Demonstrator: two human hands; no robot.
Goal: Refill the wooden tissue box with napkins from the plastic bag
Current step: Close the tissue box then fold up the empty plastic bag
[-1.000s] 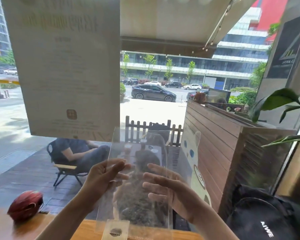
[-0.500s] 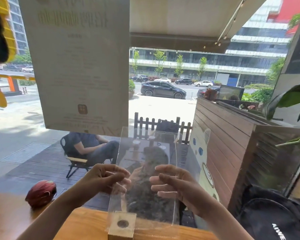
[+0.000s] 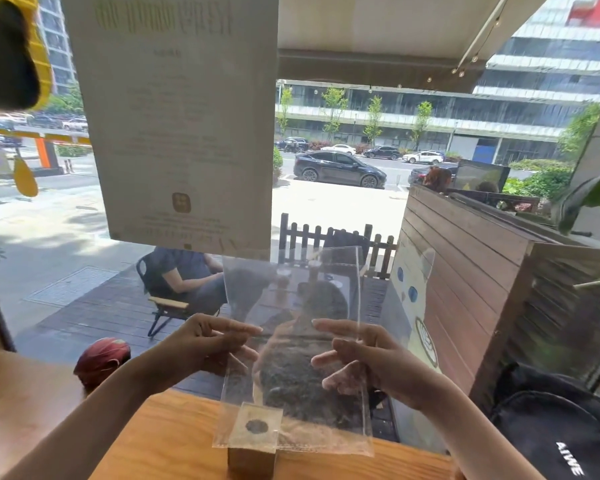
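Note:
A clear plastic bag stands upright in front of me, and I see the street through it; no napkins show inside. My left hand pinches its left edge. My right hand holds its right side with the fingers curled around the film. The bag's bottom edge hangs over a small wooden tissue box that sits on the wooden counter near the window. A dark round mark on the top of the box shows through the plastic.
A window pane rises just behind the counter with a large paper notice stuck on it. A red rounded object lies at the left, a black backpack at the right. Plant leaves hang at the far right.
My hands have moved a little apart, spreading the bag wider. The wooden box under the bag shows more fully at the bottom of the view.

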